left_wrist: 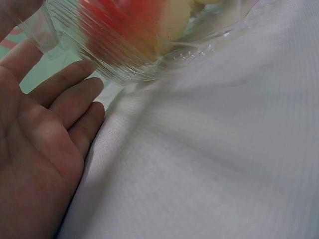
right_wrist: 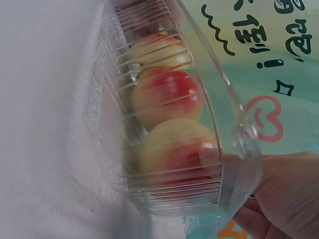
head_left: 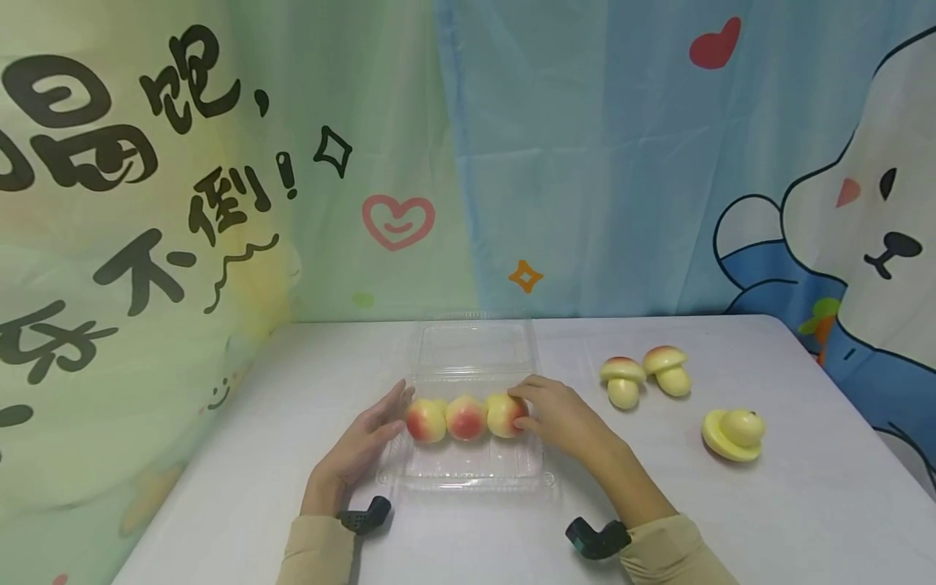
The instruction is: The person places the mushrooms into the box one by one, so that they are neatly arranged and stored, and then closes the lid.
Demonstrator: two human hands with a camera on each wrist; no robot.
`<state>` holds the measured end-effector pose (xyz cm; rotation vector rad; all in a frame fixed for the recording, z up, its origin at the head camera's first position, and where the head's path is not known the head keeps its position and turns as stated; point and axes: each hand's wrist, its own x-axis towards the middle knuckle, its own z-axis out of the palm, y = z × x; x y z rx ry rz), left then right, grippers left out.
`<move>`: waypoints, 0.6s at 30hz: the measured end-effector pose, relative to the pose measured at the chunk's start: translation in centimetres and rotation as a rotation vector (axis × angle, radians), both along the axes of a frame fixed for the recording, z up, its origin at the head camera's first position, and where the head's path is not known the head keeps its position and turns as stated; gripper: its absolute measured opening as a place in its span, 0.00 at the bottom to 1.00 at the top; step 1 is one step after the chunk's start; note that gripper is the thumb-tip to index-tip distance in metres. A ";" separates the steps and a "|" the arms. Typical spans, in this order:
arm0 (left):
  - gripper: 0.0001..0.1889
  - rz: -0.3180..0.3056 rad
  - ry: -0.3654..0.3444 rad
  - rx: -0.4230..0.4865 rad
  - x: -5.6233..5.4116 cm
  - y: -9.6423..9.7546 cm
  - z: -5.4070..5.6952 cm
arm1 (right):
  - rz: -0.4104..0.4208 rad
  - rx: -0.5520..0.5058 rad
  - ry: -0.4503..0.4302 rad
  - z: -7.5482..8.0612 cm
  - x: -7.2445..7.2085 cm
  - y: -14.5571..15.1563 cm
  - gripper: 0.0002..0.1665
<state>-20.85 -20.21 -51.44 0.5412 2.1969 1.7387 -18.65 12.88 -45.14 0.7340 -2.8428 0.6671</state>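
Note:
A clear plastic clamshell box [head_left: 475, 467] stands on the table with its lid [head_left: 475, 345] raised at the back. Three round yellow-and-red toy pieces line its base: a left one [head_left: 426, 420], a middle one [head_left: 465, 418] and a right one [head_left: 506, 415]. At the box's left end is my left hand [head_left: 366, 443], thumb near the left piece; its fingers [left_wrist: 75, 97] extend loosely beside the ribbed wall. My right hand [head_left: 559, 414] reaches over the right end and holds the right piece between thumb and fingertips. Through the wall, the right piece [right_wrist: 177, 152] shows against the thumb.
Two yellow toy mushrooms with reddish caps, one [head_left: 623, 382] beside the other [head_left: 667, 371], stand right of the box. Nearer the right edge lies another yellow mushroom [head_left: 734, 435], stem up. A printed curtain [head_left: 585, 162] hangs behind the white table [head_left: 804, 504].

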 end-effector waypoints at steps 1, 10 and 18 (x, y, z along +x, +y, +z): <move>0.34 0.000 -0.001 0.002 0.0 0.0 0.0 | 0.000 -0.005 0.000 0.0 0.0 0.0 0.23; 0.35 0.048 -0.027 -0.063 0.1 0.2 0.2 | 0.000 -0.030 -0.006 0.0 0.0 0.1 0.23; 0.35 0.026 -0.010 -0.051 0.1 0.2 0.3 | -0.015 -0.083 0.062 0.3 -0.1 1.0 0.23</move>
